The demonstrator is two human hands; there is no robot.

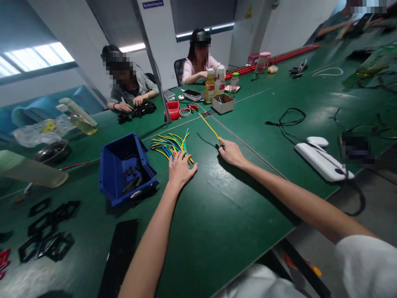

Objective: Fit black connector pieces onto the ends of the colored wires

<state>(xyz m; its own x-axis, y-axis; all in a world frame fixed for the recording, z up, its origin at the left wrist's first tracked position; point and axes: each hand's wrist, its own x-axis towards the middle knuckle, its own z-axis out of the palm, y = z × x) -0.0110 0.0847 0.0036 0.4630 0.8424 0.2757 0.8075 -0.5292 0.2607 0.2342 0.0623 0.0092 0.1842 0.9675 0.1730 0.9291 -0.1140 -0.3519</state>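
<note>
On the green table lies a loose bundle of yellow, green and blue wires [167, 145]. My left hand [181, 167] rests on the near end of this bundle with its fingers apart. To the right, my right hand [231, 152] is closed on one end of a yellow wire [210, 127]. That wire reaches away from the hand toward the upper left, apart from the bundle. Left of the bundle, a blue bin [107, 174] holds small black parts [132, 176].
Black frames [51, 223] and a long black object [120, 256] lie at the left. A red tray [172, 111], an open box [223, 105] and bottles [210, 87] stand farther back. A white device [322, 161] is at the right. Two people sit across the table.
</note>
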